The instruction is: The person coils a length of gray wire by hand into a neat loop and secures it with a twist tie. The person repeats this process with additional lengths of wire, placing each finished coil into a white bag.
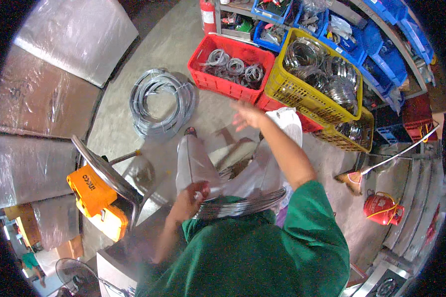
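A coil of silvery metal wire (243, 207) lies across my lap, against the green shirt. At its left end is my left hand (189, 199), fingers curled closed; a small pale spot shows between them, but what they hold I cannot make out. My right hand (248, 117) is stretched forward over my right knee, fingers apart, holding nothing. Just beyond it stands a red crate (230, 85) with several small wire coils inside. A white sack (290, 123) sits beside my right forearm. On the floor ahead to the left lies a large grey wire coil (161, 106).
Yellow crates (312, 101) of wire coils are stacked at the right, before shelves of blue bins (376, 54). A broom (354, 179) and a red gas cylinder (381, 209) stand farther right. To the left are an orange tool case (91, 190), a metal-framed chair (109, 173) and wrapped boxes (39, 94).
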Action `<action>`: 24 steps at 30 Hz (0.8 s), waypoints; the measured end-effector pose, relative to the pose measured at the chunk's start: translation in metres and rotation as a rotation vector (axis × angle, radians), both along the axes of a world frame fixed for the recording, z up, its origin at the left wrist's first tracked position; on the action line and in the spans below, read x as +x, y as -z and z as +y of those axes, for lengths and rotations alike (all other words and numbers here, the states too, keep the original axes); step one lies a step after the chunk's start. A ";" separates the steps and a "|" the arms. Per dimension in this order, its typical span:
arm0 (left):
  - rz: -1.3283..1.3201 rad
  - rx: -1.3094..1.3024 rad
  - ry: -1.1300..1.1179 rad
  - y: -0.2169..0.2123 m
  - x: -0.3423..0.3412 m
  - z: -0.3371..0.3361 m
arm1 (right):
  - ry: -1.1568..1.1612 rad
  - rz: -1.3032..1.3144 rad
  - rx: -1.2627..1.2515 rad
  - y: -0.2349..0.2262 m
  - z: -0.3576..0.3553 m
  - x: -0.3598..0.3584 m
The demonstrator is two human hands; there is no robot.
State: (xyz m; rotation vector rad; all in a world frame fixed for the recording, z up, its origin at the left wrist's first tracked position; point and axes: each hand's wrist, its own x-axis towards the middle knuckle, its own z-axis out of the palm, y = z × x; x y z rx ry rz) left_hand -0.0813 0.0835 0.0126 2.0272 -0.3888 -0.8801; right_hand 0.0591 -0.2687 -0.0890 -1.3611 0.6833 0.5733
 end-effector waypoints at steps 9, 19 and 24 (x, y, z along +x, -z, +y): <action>-0.322 0.156 0.615 0.009 -0.006 0.005 | -0.273 -0.166 0.002 -0.019 0.023 -0.128; -0.420 0.211 0.672 -0.007 0.006 -0.009 | -1.073 -0.519 -0.223 -0.090 0.052 -0.224; -0.556 0.106 0.559 -0.006 0.002 -0.012 | -0.912 -0.575 -0.410 -0.108 0.066 -0.230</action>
